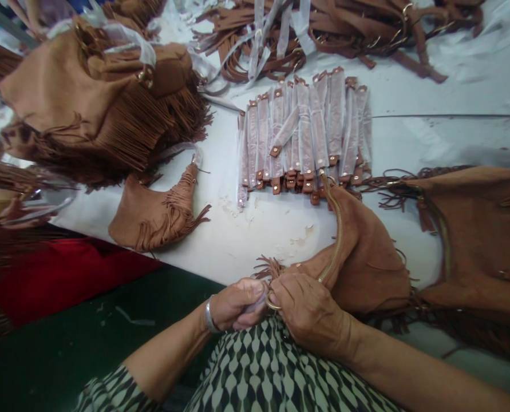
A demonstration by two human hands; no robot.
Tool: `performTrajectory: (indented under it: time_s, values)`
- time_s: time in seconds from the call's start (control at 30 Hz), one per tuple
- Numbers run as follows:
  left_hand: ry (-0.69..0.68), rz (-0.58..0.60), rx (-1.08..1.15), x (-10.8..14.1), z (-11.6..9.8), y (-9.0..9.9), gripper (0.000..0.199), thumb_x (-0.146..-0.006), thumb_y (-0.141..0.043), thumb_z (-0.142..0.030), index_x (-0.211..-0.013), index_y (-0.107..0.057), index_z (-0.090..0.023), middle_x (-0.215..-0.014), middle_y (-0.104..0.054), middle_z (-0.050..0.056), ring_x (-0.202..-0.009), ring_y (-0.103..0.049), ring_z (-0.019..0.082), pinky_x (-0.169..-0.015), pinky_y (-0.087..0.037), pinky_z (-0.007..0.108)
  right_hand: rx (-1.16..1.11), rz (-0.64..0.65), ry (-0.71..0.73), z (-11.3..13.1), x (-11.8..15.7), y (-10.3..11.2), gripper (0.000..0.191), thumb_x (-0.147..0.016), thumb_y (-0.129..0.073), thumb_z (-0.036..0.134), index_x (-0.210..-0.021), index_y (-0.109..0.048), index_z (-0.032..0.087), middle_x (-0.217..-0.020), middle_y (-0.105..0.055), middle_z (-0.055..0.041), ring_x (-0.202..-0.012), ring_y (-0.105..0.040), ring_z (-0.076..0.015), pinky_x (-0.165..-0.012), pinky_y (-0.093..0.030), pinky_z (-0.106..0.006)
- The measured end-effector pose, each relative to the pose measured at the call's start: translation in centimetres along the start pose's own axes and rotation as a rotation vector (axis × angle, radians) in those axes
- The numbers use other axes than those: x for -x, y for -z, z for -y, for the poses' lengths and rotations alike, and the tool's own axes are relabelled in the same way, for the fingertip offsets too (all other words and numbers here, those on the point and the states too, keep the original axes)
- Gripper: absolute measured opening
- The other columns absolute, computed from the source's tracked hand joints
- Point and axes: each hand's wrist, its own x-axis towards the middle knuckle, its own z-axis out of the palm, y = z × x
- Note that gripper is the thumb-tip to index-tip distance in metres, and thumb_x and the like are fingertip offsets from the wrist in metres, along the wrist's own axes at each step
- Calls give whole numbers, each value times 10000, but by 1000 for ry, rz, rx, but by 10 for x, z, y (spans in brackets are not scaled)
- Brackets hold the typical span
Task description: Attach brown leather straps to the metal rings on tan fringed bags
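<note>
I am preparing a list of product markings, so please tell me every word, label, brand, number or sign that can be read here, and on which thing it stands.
None: no text can be read.
Wrapped straps: no lettering visible; any marks on their studs would be too small.
Bag in the right hand: no readable label.
Small fringed bag: none visible.

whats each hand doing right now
Left hand: closed, holding pale wrapping.
Right hand: closed, holding the brown bag near a gold ring.
</note>
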Motion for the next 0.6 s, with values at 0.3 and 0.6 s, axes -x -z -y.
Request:
performTrajectory:
  time_s: [0.3, 0.6]
  values:
    - [-9, 18, 14, -3, -4, -2, 311, -857, -466, -406, -687, -454, -146, -375, -346, -81, -261, -204, 30, -249, -180, 124, 16, -14, -45, 0, -3, -1, 175, -835, -407, 109, -780, -573, 106, -672, -530, -77, -717, -501, -201, -707, -422, -357]
    - [-65, 89, -30, -8, -2, -12, 388, -835, -474, -474, -644, -453, -137, -373, -354, -72, -260, -204, 23, -259, -132, 136, -59, -101, -38, -4, 5, -6, 167, -828, -411, 104, -855, -575, 90, -772, -576, -104, -785, -517, -206, -735, -443, -365]
